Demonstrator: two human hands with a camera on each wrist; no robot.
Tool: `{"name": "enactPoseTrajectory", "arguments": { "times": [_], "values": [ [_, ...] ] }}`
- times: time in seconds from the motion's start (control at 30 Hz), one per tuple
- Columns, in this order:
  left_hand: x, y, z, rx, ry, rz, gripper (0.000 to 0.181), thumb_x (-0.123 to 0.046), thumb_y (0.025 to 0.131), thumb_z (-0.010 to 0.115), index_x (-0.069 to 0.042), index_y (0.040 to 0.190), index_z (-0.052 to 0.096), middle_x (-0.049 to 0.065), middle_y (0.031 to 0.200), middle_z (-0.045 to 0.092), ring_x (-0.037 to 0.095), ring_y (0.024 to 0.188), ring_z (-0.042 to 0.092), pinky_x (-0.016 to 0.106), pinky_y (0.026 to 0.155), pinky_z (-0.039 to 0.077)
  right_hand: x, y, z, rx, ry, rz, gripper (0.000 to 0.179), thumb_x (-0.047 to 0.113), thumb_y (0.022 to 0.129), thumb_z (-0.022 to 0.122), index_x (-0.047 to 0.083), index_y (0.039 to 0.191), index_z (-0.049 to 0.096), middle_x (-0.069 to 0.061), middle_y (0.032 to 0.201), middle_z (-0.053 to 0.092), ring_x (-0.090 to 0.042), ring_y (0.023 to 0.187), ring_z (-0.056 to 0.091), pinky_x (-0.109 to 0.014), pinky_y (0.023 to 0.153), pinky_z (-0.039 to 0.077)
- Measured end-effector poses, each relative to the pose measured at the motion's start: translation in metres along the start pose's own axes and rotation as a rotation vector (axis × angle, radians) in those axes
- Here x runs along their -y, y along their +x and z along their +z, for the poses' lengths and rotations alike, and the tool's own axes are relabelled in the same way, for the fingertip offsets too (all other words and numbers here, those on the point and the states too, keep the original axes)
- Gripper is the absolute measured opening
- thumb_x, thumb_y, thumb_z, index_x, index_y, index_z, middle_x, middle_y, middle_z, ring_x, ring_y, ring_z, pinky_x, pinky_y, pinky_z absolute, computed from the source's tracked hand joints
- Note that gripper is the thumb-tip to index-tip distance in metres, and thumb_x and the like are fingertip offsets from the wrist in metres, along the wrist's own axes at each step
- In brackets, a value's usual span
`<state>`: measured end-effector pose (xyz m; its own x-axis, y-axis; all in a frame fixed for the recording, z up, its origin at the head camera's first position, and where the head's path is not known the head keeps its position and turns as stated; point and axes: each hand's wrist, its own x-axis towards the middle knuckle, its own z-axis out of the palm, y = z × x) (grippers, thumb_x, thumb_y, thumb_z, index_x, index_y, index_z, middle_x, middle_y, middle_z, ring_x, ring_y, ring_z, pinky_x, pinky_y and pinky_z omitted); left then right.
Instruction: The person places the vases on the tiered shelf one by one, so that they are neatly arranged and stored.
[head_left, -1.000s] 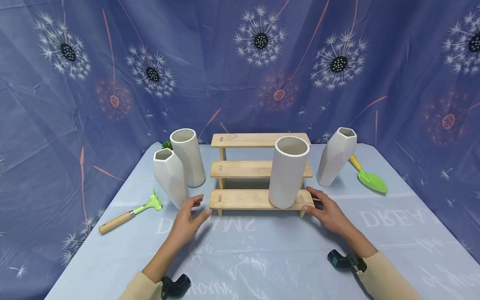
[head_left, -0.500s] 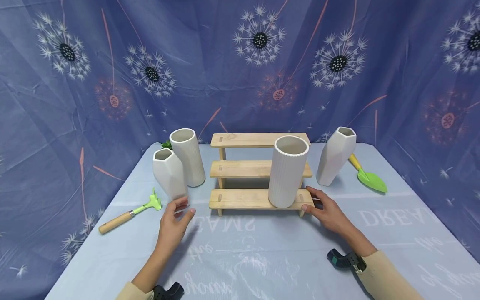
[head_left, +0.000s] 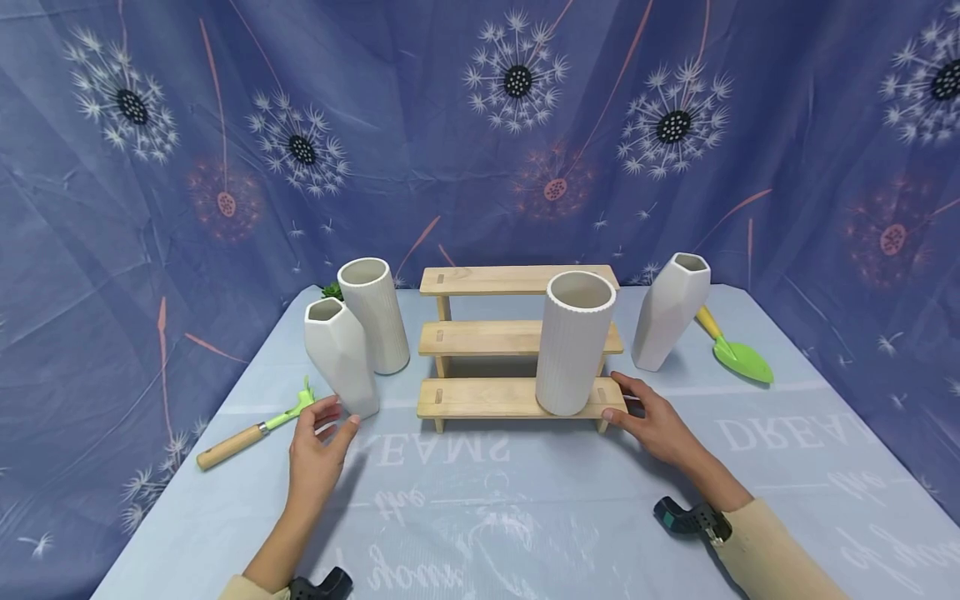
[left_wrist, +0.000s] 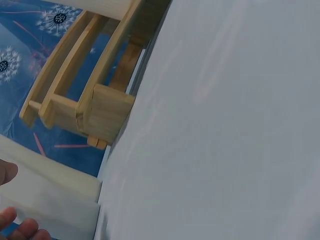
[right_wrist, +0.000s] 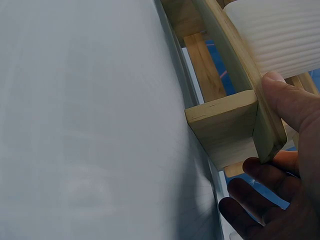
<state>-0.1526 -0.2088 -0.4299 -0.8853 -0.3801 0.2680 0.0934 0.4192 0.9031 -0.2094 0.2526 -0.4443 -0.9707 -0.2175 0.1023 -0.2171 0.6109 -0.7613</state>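
Observation:
A three-tier wooden display stand (head_left: 472, 398) stands in the middle of the table. On the right part of its lowest tier, a white ribbed cylindrical vase (head_left: 572, 350) is upright. My right hand (head_left: 656, 422) holds the right end of that lowest board; in the right wrist view the thumb (right_wrist: 287, 97) lies on the board and the index finger is at its end. Nearest to my left hand (head_left: 315, 454) is a white faceted vase (head_left: 341, 354) at the left. The left fingers are apart and loosely bent near the vase's base, holding nothing; contact cannot be told.
Another ribbed vase (head_left: 377, 321) stands behind the left faceted one, partly hiding a green plant (head_left: 332, 290). A small green rake (head_left: 247, 435) with a wooden handle lies at left. At right are a second faceted vase (head_left: 670, 312) and a green trowel (head_left: 742, 361).
My left hand has moved left and slightly toward me, from beside the stand's left end to the front of the left faceted vase. The right hand stays at the stand.

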Motion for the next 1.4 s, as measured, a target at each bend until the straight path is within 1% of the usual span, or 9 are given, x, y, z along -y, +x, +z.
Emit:
{"name": "enactPoseTrajectory", "arguments": {
  "times": [0.1,0.23,0.4,0.5,0.73,0.93,1.17,1.4],
  "values": [
    [0.001,0.004,-0.001,-0.014,-0.019,-0.007,0.048,-0.011,0.086,0.068,-0.002,0.128,0.047,0.012,0.121,0.055,0.012,0.107,0.050,0.025,0.093,0.042,0.000,0.000,0.000,0.001,-0.001,0.007,0.075,0.041,0.089,0.062,0.005,0.146,0.030,-0.025,0.138,0.044,-0.043,0.121,0.051,-0.052,0.096,0.044],
    [0.002,0.010,-0.002,-0.023,-0.023,-0.005,0.054,-0.011,0.085,0.068,-0.001,0.132,0.043,0.013,0.127,0.051,0.020,0.115,0.048,0.034,0.098,0.040,0.000,0.001,0.000,0.002,0.003,0.018,0.076,0.042,0.088,0.063,0.006,0.147,0.030,-0.024,0.139,0.044,-0.042,0.121,0.051,-0.052,0.096,0.045],
    [0.004,0.018,-0.001,-0.005,-0.036,-0.005,0.062,-0.012,0.085,0.069,0.000,0.137,0.039,0.017,0.134,0.046,0.028,0.122,0.046,0.045,0.103,0.038,0.000,0.000,0.001,0.009,0.010,0.025,0.077,0.043,0.088,0.062,0.005,0.147,0.030,-0.024,0.139,0.044,-0.042,0.122,0.050,-0.052,0.097,0.044],
    [0.004,0.022,0.000,0.011,-0.050,-0.006,0.066,-0.012,0.084,0.070,0.000,0.139,0.036,0.020,0.136,0.044,0.032,0.125,0.044,0.048,0.105,0.037,0.000,0.000,0.001,0.008,0.016,0.021,0.077,0.043,0.088,0.063,0.005,0.147,0.030,-0.024,0.138,0.044,-0.042,0.121,0.050,-0.052,0.097,0.045],
    [0.005,0.030,0.004,0.041,-0.051,-0.026,0.073,-0.016,0.083,0.072,-0.001,0.142,0.032,0.019,0.136,0.044,0.031,0.128,0.043,0.048,0.106,0.037,-0.001,0.000,0.001,0.006,0.024,0.004,0.075,0.041,0.088,0.063,0.006,0.146,0.031,-0.024,0.138,0.045,-0.042,0.119,0.052,-0.051,0.094,0.047],
    [0.005,0.036,0.008,0.057,-0.069,-0.036,0.074,-0.016,0.082,0.072,0.001,0.141,0.031,0.022,0.135,0.044,0.033,0.126,0.044,0.048,0.106,0.037,-0.002,0.000,0.001,0.009,0.029,0.004,0.075,0.040,0.088,0.063,0.006,0.147,0.030,-0.024,0.139,0.044,-0.042,0.120,0.051,-0.051,0.095,0.046],
    [0.005,0.041,0.011,0.071,-0.047,-0.056,0.078,-0.021,0.082,0.073,-0.001,0.142,0.028,0.022,0.135,0.042,0.033,0.125,0.044,0.047,0.107,0.037,-0.002,0.001,0.001,0.007,0.027,0.003,0.076,0.041,0.088,0.063,0.006,0.147,0.030,-0.025,0.140,0.043,-0.043,0.120,0.051,-0.051,0.095,0.046],
    [0.003,0.044,0.015,0.076,-0.054,-0.082,0.081,-0.024,0.081,0.075,-0.001,0.142,0.026,0.023,0.136,0.040,0.033,0.125,0.042,0.049,0.107,0.035,-0.002,0.000,0.001,0.005,0.018,0.002,0.075,0.041,0.089,0.062,0.005,0.147,0.030,-0.025,0.139,0.043,-0.043,0.121,0.050,-0.052,0.096,0.045]
  ]
}}
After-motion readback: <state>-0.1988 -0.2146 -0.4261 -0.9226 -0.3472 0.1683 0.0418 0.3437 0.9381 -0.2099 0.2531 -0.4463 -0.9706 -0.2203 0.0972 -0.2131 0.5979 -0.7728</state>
